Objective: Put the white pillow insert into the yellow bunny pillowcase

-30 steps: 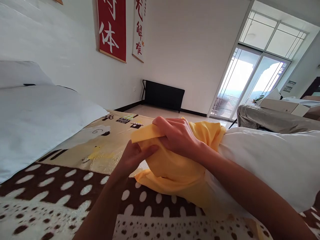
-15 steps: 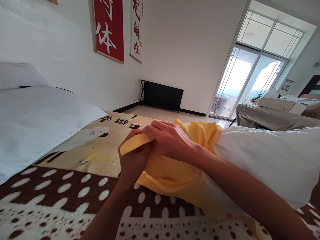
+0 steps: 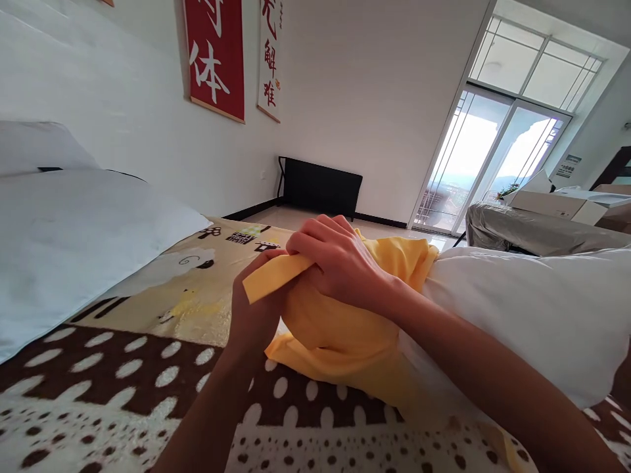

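A yellow pillowcase [image 3: 340, 328] is bunched around the near-left end of a white pillow [image 3: 522, 315] lying on the bed. My left hand [image 3: 256, 305] is closed on the gathered cloth, its fingers mostly hidden behind a folded yellow strip and the other hand. My right hand [image 3: 335, 259] lies over the top of the bunch with fingers curled round it, close against the left hand. The flat yellow strip sticks out leftward between both hands. Loose folds of the pillowcase spread below and behind the right wrist.
Beneath is a patterned blanket [image 3: 172, 358] in brown, white and beige. Another white pillow [image 3: 89, 243] rests at the left by the wall. Across the room are a black folded frame [image 3: 320, 187], glass doors [image 3: 488, 157] and a covered table with boxes [image 3: 557, 203].
My right hand has risen slightly, with its knuckles higher. The left hand has shifted a little, and the protruding yellow strip has moved slightly right and up.
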The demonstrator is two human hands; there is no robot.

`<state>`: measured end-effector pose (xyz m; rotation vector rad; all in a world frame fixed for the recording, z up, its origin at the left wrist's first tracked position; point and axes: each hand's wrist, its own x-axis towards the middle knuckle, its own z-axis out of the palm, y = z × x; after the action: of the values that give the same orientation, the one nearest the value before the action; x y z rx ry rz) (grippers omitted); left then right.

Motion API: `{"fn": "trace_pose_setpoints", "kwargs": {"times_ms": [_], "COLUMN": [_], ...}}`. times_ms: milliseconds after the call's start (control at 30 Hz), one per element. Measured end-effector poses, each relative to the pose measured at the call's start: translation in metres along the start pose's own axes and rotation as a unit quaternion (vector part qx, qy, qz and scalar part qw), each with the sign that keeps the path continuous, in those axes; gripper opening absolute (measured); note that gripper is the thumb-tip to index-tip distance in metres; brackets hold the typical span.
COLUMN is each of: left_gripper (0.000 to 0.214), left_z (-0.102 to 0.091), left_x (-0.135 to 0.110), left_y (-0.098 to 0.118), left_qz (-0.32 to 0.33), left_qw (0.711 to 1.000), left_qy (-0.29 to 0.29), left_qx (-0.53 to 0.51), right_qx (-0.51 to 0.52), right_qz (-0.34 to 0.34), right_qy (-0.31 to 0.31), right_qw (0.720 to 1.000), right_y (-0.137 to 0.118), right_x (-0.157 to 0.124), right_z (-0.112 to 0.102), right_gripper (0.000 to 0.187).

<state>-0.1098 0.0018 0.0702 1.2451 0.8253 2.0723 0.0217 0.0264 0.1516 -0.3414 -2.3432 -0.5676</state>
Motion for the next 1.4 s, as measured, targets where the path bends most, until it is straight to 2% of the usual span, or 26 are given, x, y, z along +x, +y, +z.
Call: {"fn": "trace_pose_setpoints", "kwargs": {"times_ms": [233,433,567,667,800,867,933,1067,1167,1267,1333,1400], "left_gripper": [0.023,0.021,0.021,0.023,0.023,0.022,0.02,0.015,0.011,0.015,0.02,0.03], "left_z": [0.001,-0.002,0.001,0.001,-0.007,-0.009,-0.011,-0.01,-0.009,-0.005,-0.001,0.001], "left_x": [0.0,0.001,0.0,0.0,0.004,0.007,0.008,0.008,0.004,-0.001,-0.003,-0.004], "left_y": [0.012,0.014,0.016,0.017,0.014,0.012,0.012,0.014,0.016,0.018,0.019,0.02], "left_qz": [-0.036,-0.025,0.002,0.022,0.014,0.013,0.034,0.07,0.087,0.095,0.085,0.075], "left_qw": [0.998,0.998,0.992,0.985,0.99,0.993,0.994,0.988,0.985,0.983,0.975,0.967], "left_qy": [-0.028,-0.032,0.025,0.055,0.019,0.007,0.016,0.015,0.01,0.007,0.008,0.019], "left_qx": [-0.034,0.043,0.122,0.161,0.137,0.115,0.099,0.138,0.146,0.158,0.205,0.242], "right_qx": [0.078,0.126,0.085,0.055,0.046,0.074,0.143,0.264,0.236,0.191,0.177,0.157], "right_qz": [0.042,0.047,0.055,0.07,0.101,0.111,0.111,0.095,0.117,0.131,0.131,0.123], "right_qy": [-0.016,-0.034,-0.062,-0.067,-0.054,-0.064,-0.092,-0.155,-0.198,-0.26,-0.254,-0.217], "right_qw": [0.996,0.99,0.993,0.994,0.992,0.989,0.979,0.947,0.944,0.938,0.942,0.956], "right_y": [0.002,0.006,0.001,-0.001,0.002,0.005,0.01,0.031,0.05,0.057,0.054,0.047], "right_x": [0.0,-0.003,-0.002,-0.001,0.001,0.004,0.007,0.01,0.005,-0.004,-0.009,-0.011], "right_z": [-0.002,-0.002,-0.001,0.002,0.002,-0.002,-0.011,-0.032,-0.038,-0.03,-0.022,-0.017], "right_gripper": [0.015,0.014,0.02,0.018,0.008,0.013,0.016,0.016,0.02,0.016,0.014,0.016]}}
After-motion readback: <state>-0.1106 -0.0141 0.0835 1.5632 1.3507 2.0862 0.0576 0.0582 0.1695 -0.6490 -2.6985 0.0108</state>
